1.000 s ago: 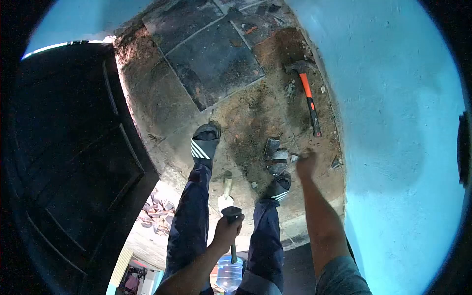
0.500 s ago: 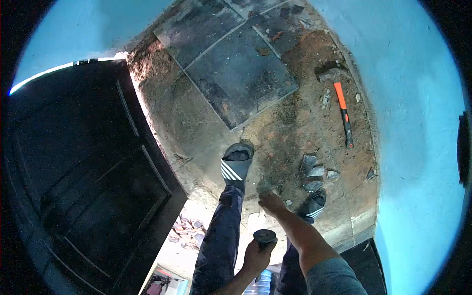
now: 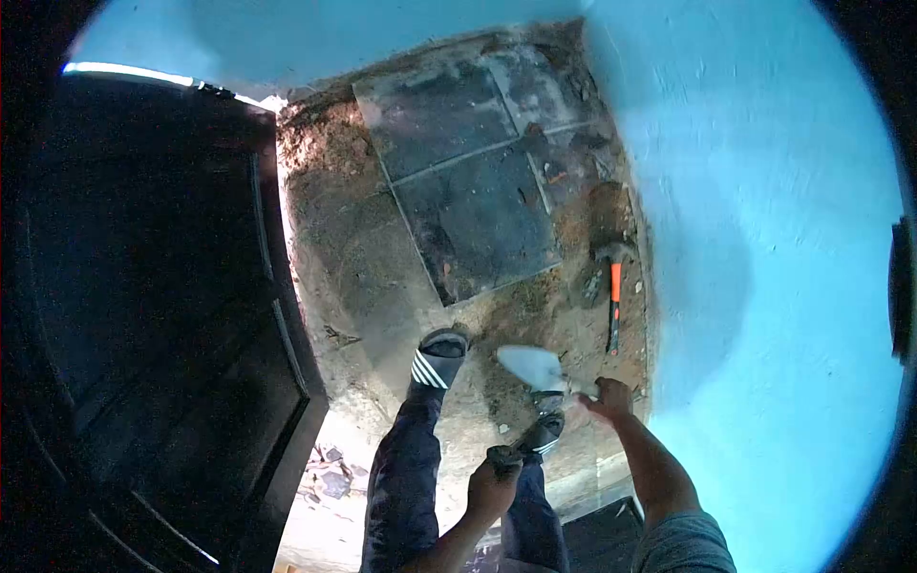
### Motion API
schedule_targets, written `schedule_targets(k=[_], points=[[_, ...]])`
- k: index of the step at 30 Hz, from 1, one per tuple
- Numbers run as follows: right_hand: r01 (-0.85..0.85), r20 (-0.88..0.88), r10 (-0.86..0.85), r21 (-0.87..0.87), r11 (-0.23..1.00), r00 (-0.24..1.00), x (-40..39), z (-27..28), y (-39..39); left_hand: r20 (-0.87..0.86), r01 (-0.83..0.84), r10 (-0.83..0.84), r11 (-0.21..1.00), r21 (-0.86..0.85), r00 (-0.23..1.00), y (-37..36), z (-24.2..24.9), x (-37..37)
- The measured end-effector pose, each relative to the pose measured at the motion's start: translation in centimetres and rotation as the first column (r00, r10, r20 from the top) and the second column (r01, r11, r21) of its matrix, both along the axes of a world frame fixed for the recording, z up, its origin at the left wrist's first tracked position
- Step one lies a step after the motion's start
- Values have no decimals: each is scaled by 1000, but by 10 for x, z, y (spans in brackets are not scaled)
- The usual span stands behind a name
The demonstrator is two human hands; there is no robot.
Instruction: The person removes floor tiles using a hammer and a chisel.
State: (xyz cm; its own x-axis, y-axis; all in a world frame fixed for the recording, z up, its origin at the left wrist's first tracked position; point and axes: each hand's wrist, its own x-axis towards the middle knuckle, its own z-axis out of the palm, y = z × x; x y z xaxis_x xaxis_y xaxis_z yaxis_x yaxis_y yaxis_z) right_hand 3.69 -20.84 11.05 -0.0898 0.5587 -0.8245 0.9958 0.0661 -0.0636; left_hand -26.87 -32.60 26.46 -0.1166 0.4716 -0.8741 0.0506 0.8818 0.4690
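Observation:
My right hand [image 3: 607, 401] is closed around the handle of a trowel [image 3: 530, 366]. Its broad pale blade points left, above the floor and in front of my right slipper [image 3: 546, 432]. Between my legs, my left hand [image 3: 492, 492] grips a dark, round-topped object [image 3: 504, 458]; its lower part is hidden in the fingers, so I cannot make out its kind. My left slipper [image 3: 441, 358], black with white stripes, stands on the bare dusty floor.
Dark square floor tiles [image 3: 478, 220] lie ahead, bordered by rough earth and rubble. A hammer [image 3: 614, 301] with an orange-and-black handle rests beside the blue wall [image 3: 745, 286]. A black door [image 3: 162, 306] stands on the left. Broken pieces [image 3: 330, 473] lie near its edge.
My right hand has moved rightward, and the trowel blade now shows clearly. My left hand still holds the dark object, now tilted differently. The whole view has turned and shifted.

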Motion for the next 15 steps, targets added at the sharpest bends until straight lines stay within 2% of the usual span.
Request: schedule_targets(k=[1, 2, 5, 6, 8, 10, 13, 14, 15], points=[[88, -12, -87, 85, 992, 996, -9, 4, 12, -18, -16, 17, 999, 42, 1000, 7, 1, -3], [186, -20, -185, 179, 966, 982, -24, -1, 20, 19, -26, 26, 1000, 0, 999, 14, 1, -8], [445, -184, -417, 151, 883, 890, -106, 3, 78, 14, -68, 68, 997, 23, 998, 35, 2, -18], [463, -237, -421, 167, 871, 876, -120, -13, 88, 5, -62, 62, 997, 34, 998, 40, 1, -20], [494, -209, -462, 139, 858, 862, -162, -31, 120, -11, -40, 41, 998, 48, 999, 47, -3, -26], [452, -48, -450, 83, 888, 892, -167, -89, 130, -61, -4, 10, 996, 90, 998, 49, -10, -27], [561, -330, -493, 152, 814, 805, -184, -103, 161, -63, -50, 53, 997, 55, 997, 88, 3, -35], [516, -296, -452, 194, 834, 841, -184, -106, 179, -118, -14, 17, 1000, 23, 993, 90, -1, -29], [464, -258, -406, 232, 855, 877, -181, -106, 196, -122, -82, 87, 996, 40, 989, 96, 0, -23]])
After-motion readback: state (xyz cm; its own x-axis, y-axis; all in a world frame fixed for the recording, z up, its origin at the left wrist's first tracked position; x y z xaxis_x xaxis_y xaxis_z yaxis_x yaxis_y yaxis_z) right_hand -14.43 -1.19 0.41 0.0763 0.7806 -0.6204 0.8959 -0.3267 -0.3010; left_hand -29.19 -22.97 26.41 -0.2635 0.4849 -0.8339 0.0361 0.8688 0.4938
